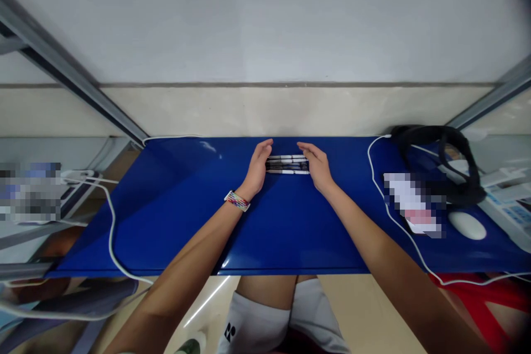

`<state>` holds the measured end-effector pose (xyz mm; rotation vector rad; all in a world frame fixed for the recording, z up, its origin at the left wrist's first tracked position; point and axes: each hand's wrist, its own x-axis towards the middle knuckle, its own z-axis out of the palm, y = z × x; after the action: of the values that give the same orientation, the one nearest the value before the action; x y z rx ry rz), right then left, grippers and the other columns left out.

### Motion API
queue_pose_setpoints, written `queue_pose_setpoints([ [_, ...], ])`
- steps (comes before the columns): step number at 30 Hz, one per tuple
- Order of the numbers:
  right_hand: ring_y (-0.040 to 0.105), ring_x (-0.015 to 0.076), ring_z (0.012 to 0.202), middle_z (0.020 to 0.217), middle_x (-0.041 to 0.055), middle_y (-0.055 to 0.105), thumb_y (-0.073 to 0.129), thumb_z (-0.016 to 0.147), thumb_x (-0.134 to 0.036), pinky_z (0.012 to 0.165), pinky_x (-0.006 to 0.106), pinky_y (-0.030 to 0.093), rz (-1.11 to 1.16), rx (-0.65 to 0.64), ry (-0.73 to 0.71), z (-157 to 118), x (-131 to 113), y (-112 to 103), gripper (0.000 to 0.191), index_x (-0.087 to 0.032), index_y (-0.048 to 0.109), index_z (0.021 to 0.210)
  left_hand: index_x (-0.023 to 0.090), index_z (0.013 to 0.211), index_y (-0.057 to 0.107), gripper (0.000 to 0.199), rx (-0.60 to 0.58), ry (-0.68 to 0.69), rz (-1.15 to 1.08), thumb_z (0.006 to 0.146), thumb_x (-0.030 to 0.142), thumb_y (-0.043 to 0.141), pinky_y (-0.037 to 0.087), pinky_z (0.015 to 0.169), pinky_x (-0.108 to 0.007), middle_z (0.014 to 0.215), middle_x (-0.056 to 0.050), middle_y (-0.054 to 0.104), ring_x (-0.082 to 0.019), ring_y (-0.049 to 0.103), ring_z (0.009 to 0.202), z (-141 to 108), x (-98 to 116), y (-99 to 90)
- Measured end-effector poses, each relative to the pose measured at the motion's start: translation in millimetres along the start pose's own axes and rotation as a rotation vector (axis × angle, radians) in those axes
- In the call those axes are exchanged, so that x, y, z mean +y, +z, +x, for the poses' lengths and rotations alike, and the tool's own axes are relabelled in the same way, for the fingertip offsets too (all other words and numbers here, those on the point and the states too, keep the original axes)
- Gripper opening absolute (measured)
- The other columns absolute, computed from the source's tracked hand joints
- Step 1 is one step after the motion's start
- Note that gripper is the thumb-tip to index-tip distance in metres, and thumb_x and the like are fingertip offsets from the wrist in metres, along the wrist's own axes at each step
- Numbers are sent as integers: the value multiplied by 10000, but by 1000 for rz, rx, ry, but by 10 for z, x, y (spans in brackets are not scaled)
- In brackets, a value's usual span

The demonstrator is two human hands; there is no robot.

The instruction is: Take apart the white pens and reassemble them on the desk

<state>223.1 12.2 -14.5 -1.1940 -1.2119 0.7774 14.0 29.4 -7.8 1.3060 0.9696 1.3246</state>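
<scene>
Several slim pens (287, 164), white with dark parts, lie side by side across a glossy blue tabletop (166, 221). At their left ends is my left hand (258, 168), its fingers stretched out and pointing away from me, the palm turned inward. My right hand (317, 166) mirrors it at the right ends, also with straight fingers. Both hands seem to touch the pen tips, which they partly hide. Neither hand is wrapped around the pens. A multicoloured band (237, 201) circles my left wrist.
On the right are a black headband-like device (460, 193), a phone-like blurred item (415, 204), a white mouse (467, 225) and a white cable (388, 204). Another white cable (111, 227) hangs over the left edge. A wall (265, 110) backs the table, between grey metal posts.
</scene>
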Motion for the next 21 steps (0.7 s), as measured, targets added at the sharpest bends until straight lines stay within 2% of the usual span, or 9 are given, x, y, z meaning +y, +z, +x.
queue_pose_setpoints([
  [4, 745, 305, 1274, 1240, 75, 847, 604, 951, -354, 1203, 518, 509, 25, -14, -4, -29, 13, 20, 304, -264, 846, 1110, 257, 1314, 713, 393, -45, -28, -85, 1071, 522, 556, 342, 1367, -478, 1584, -104, 662, -278, 544, 1566, -30, -2, -11],
  [9, 721, 308, 1351, 1341, 84, 827, 565, 975, -344, 1235, 547, 486, -53, -39, -3, -127, -4, -21, 336, -262, 833, 1161, 247, 1332, 710, 389, -88, -23, -70, 1091, 488, 522, 361, 1364, -490, 1610, -111, 655, -261, 547, 1579, -141, 45, -47],
  [14, 699, 300, 1415, 1421, 79, 799, 530, 985, -302, 1269, 564, 462, -91, -76, -35, -269, -36, -40, 348, -271, 827, 1164, 237, 1351, 715, 435, -90, -15, 12, 1107, 503, 473, 385, 1352, -465, 1615, -118, 654, -250, 551, 1580, -187, 89, -32],
  [21, 655, 309, 1482, 1502, 90, 754, 531, 957, -268, 1290, 589, 429, -88, -89, -30, -317, -51, -22, 348, -271, 820, 1152, 210, 1295, 741, 405, -61, -29, -50, 1076, 457, 506, 375, 1365, -489, 1570, -129, 691, -260, 579, 1554, -211, 114, -13],
])
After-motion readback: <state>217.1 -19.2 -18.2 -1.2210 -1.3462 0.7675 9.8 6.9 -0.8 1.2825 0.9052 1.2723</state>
